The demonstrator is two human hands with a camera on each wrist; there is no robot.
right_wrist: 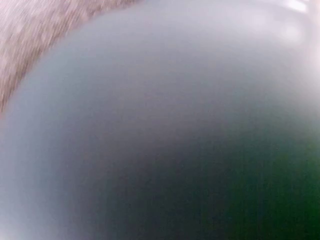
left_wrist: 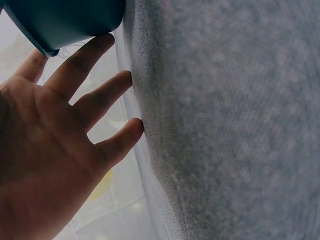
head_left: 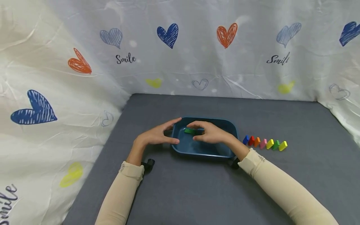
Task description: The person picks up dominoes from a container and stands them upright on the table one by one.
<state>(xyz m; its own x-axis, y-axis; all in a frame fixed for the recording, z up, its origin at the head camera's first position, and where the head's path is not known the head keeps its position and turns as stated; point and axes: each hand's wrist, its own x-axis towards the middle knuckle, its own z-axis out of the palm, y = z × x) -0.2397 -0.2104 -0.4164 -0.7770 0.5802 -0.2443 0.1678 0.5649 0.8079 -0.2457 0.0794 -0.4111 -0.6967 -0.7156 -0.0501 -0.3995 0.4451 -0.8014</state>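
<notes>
A dark teal tray rests on the grey table, one end beside my left hand. That hand's thumb and index finger are spread at the tray's left rim. In the left wrist view, the fingers of the left hand reach out fairly straight, one fingertip right at the outside of the tray. My right hand hangs over the inside of the tray, thumb and fingers parted around a green block. A bit of blue shows behind it, mostly hidden by the hand. The right wrist view is blurred.
To the tray's right, several small coloured blocks stand upright in a row, close to the right forearm. A pale cloth printed with hearts hangs behind the table and along its left side.
</notes>
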